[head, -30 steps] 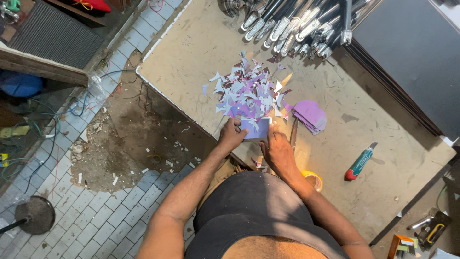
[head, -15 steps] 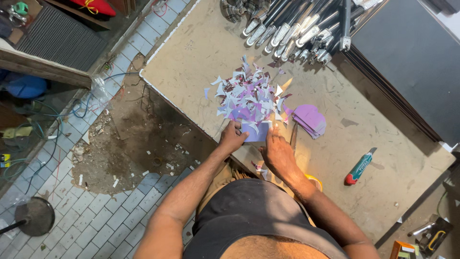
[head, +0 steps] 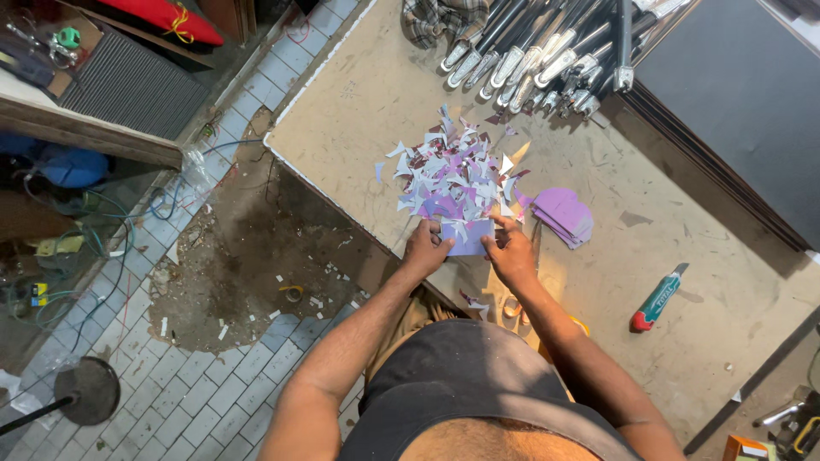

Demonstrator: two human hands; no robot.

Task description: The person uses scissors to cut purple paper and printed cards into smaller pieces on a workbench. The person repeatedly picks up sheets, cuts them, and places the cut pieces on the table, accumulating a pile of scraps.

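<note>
Purple sheet piece (head: pixel 468 237) sits at the near edge of the worktop (head: pixel 359 102), pinned between both hands. Left hand (head: pixel 424 249) holds its left edge, fingers closed on it in a pinch; right hand (head: pixel 511 252) holds the right edge, thumb and fingers closed on it the same way. Sheet lies flat or nearly flat, hard to say which.

Just beyond it, touching: heap of purple and white offcuts (head: pixel 453 175), jagged, scattered wide. To the right of the heap, a neat stack of purple cut shapes (head: pixel 564 213), rounded outline. Orange-handled scissors (head: pixel 512 309) lie under the right forearm, partly hidden. Green and red utility knife (head: pixel 658 299) well apart to the right. Row of metal tubes (head: pixel 530 51) along the far edge, dark boards (head: pixel 735 94) at far right.

Step in hand, as I read it: squaring up one fresh piece, both hands steadying it, no tool held. Next move likely calls for one hand to keep the sheet fixed while the other goes for the scissors close by; the loose scraps touching the sheet's far edge could get in the way.
</note>
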